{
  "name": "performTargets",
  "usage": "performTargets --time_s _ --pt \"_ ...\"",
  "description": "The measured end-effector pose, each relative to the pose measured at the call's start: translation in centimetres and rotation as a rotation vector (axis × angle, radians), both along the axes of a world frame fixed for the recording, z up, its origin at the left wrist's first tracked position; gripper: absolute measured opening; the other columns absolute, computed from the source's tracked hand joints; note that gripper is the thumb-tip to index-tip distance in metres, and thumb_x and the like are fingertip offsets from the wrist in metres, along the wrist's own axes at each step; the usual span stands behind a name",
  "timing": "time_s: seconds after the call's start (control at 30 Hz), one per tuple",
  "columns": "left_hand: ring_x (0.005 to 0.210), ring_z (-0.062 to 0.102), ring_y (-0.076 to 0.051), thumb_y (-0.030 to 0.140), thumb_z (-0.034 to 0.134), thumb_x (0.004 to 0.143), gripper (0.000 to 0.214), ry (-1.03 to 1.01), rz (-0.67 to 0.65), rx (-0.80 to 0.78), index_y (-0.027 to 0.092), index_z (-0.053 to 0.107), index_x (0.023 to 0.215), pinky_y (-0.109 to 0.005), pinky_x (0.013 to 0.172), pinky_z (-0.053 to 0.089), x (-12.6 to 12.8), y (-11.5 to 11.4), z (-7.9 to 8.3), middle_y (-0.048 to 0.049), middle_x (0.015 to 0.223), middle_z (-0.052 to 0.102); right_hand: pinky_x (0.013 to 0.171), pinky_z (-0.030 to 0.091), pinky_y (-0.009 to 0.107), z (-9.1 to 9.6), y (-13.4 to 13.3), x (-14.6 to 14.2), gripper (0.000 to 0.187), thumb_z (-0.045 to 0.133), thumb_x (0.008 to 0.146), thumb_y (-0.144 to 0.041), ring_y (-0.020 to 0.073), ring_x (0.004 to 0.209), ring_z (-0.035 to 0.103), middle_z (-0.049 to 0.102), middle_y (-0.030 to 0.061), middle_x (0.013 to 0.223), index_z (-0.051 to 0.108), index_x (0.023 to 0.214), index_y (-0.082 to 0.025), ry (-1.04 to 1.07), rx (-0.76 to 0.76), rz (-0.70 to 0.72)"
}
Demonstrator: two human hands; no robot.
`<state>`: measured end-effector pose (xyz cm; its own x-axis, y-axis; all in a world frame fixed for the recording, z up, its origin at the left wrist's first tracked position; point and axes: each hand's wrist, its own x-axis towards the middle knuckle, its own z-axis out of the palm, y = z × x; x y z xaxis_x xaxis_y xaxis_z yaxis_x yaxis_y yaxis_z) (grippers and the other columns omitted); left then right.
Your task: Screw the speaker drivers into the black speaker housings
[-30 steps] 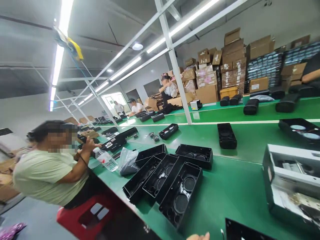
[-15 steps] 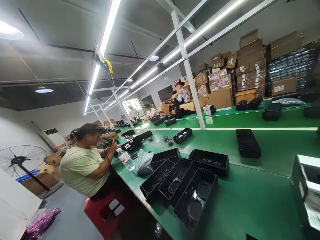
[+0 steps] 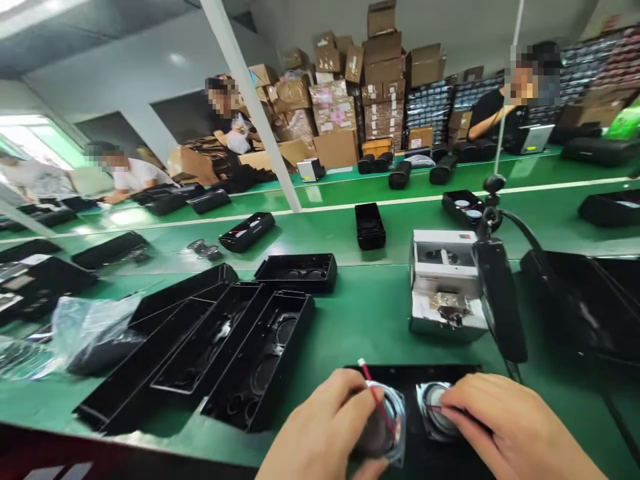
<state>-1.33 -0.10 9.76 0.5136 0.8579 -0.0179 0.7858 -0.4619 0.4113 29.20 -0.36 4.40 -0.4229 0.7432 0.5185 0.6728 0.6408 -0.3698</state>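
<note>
My left hand [image 3: 325,420] is closed around the rim of a round speaker driver [image 3: 396,417] with a metal frame. A red wire [image 3: 371,380] with a white plug rises from that driver beside my thumb. My right hand [image 3: 505,417] pinches the edge of a second speaker driver [image 3: 434,408] to the right. Both drivers are at a black speaker housing [image 3: 417,457] close to me on the green table; whether they are fully seated in it I cannot tell. My wrists and fingers cover part of the housing.
Several open black housings [image 3: 265,367] lie to the left, beside a clear plastic bag [image 3: 95,333]. A grey-white box [image 3: 443,287] with metal parts stands ahead, next to a black strapped object [image 3: 500,293]. A white post [image 3: 255,107] rises behind. Co-workers sit across the table.
My view has swung right and down. Both of my hands, the two speaker drivers and the housing under them now show. The co-worker at the left with the water bottle is out of view.
</note>
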Motion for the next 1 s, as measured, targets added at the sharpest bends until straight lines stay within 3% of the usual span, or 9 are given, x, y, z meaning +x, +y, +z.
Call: performTargets --time_s 0.07,0.17,0.23,0.43,0.57,0.8,1.0 --pt "0.12 0.076 -0.033 0.019 0.092 0.084 0.057 0.117 -0.099 -0.063 0.025 0.075 0.138 -0.043 0.104 0.067 2.5 1.7 0.4 -0.0076 0.135 0.077 0.064 0.06 0.031 -0.4 -0.4 0.0 0.021 0.052 0.113 -0.018 0.0163 0.07 0.071 0.075 -0.0033 0.086 0.069 0.106 -0.027 0.022 -0.006 -0.005" --pt "0.116 0.074 -0.038 0.026 0.091 0.09 0.041 0.333 -0.119 -0.124 0.021 0.077 0.128 -0.057 0.101 0.066 5.3 3.3 0.7 -0.01 0.126 0.078 0.065 0.057 0.032 -1.0 -0.7 0.0 0.02 0.053 0.114 -0.018 0.0162 0.072 0.069 0.075 -0.003 0.088 0.07 0.107 -0.027 0.054 -0.029 -0.007" --pt "0.116 0.073 -0.039 0.026 0.089 0.093 0.037 0.426 -0.132 -0.164 0.019 0.077 0.127 -0.06 0.101 0.065 6.0 3.8 0.7 -0.0111 0.125 0.078 0.067 0.055 0.032 -1.0 -0.6 -0.1 0.019 0.054 0.114 -0.019 0.0163 0.073 0.068 0.074 -0.0032 0.087 0.07 0.107 -0.026 0.071 -0.053 -0.005" --pt "0.114 0.074 -0.038 0.024 0.092 0.09 0.041 0.501 -0.166 -0.17 0.02 0.078 0.128 -0.058 0.098 0.065 6.1 3.9 0.3 -0.0093 0.124 0.078 0.071 0.051 0.034 -0.6 -0.5 -0.3 0.017 0.056 0.114 -0.019 0.0163 0.076 0.067 0.074 -0.0033 0.088 0.07 0.107 -0.026 0.09 -0.132 0.007" --pt "0.107 0.077 -0.037 0.016 0.082 0.095 0.036 0.545 -0.211 -0.095 0.017 0.077 0.131 -0.053 0.09 0.068 6.3 3.8 0.0 -0.0127 0.123 0.079 0.07 0.049 0.035 -0.5 -0.3 -0.2 0.021 0.053 0.116 -0.021 0.0167 0.075 0.065 0.073 -0.0032 0.086 0.069 0.104 -0.026 0.099 -0.153 0.016" --pt "0.116 0.074 -0.038 0.016 0.094 0.085 0.049 0.488 -0.154 -0.257 0.021 0.078 0.132 -0.058 0.103 0.066 6.0 4.5 0.2 -0.0092 0.13 0.078 0.072 0.047 0.035 -0.3 -0.5 -0.1 0.02 0.054 0.116 -0.021 0.0159 0.075 0.063 0.072 -0.0053 0.086 0.066 0.101 -0.026 0.111 -0.193 0.019" --pt "0.113 0.075 -0.037 0.021 0.098 0.085 0.046 0.471 -0.159 -0.218 0.021 0.08 0.127 -0.055 0.101 0.066 6.1 4.7 0.1 -0.0091 0.126 0.079 0.071 0.048 0.034 -0.2 -0.5 0.1 0.018 0.055 0.115 -0.02 0.0153 0.074 0.064 0.073 -0.0064 0.087 0.066 0.103 -0.027 0.109 -0.206 0.031"
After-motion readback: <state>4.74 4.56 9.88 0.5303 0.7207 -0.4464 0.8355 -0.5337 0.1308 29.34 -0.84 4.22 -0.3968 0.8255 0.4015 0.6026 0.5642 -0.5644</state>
